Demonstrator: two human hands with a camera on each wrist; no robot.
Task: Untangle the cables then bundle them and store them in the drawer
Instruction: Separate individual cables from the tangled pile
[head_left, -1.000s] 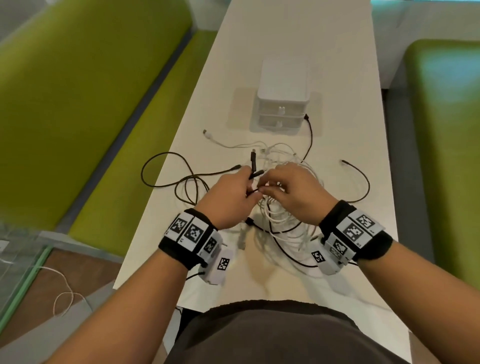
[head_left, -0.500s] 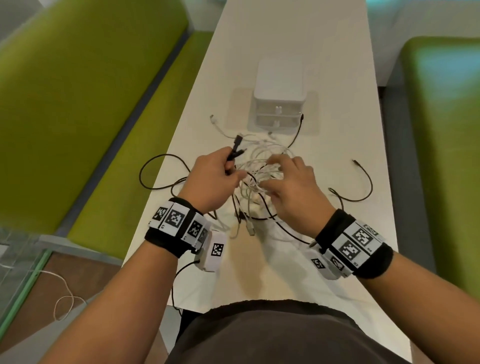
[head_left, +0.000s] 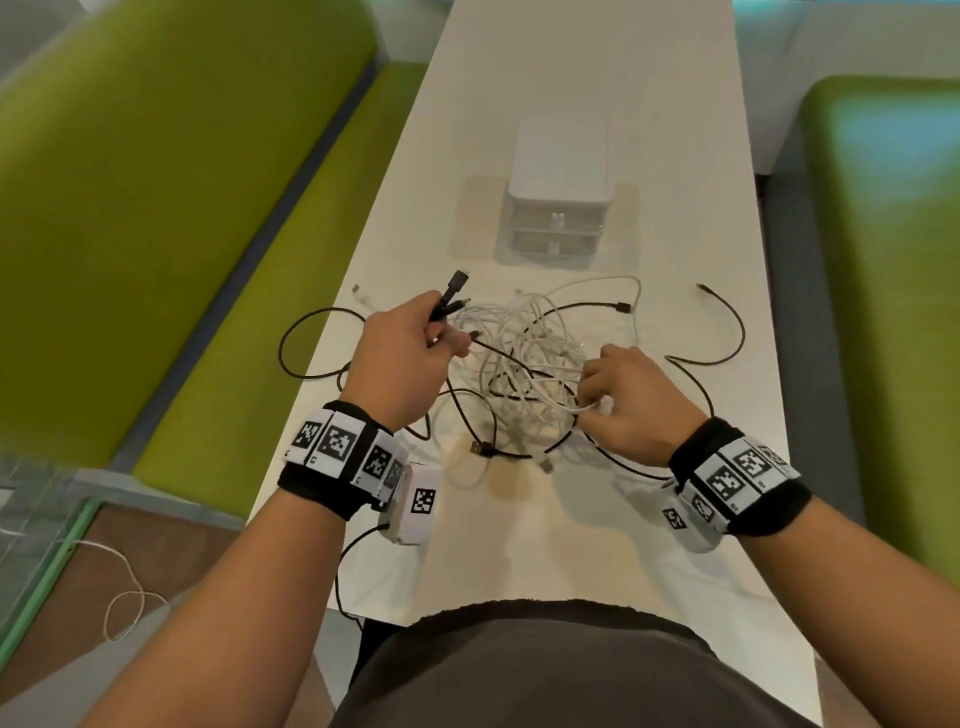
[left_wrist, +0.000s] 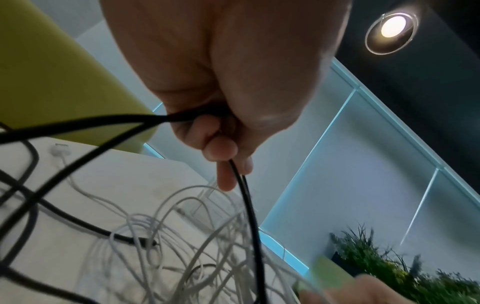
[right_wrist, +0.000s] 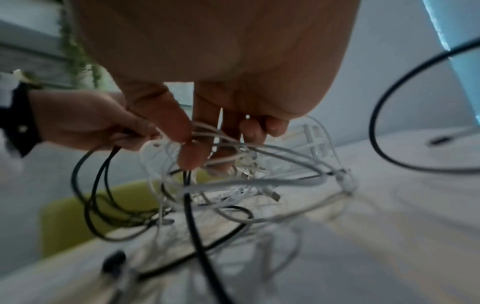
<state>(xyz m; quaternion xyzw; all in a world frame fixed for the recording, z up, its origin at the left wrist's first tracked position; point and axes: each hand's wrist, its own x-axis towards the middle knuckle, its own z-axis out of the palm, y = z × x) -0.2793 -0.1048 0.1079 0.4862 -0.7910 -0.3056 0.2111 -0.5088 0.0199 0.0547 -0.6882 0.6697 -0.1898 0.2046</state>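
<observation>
A tangle of white cables (head_left: 524, 358) and black cables (head_left: 483, 410) lies mid-table, partly lifted. My left hand (head_left: 410, 358) grips black cables (left_wrist: 182, 118), and their plugs (head_left: 453, 291) stick up past its fingers. In the left wrist view a black strand (left_wrist: 249, 205) hangs down from its fingers. My right hand (head_left: 618, 395) pinches white strands (right_wrist: 207, 135) of the tangle between thumb and fingers, right of the left hand. A small white drawer unit (head_left: 558, 192) with two shut drawers stands behind the tangle.
Black cable loops trail over the left table edge (head_left: 291, 343) and across the right side (head_left: 722, 332). A white plug (head_left: 358, 291) lies far left. Green benches (head_left: 156, 182) flank the narrow white table (head_left: 571, 62). A plant (left_wrist: 389, 261) shows in the left wrist view.
My hands have drawn apart: the left moved left and up with the black plugs, the right moved right and nearer me with white strands. The tangle is stretched between them.
</observation>
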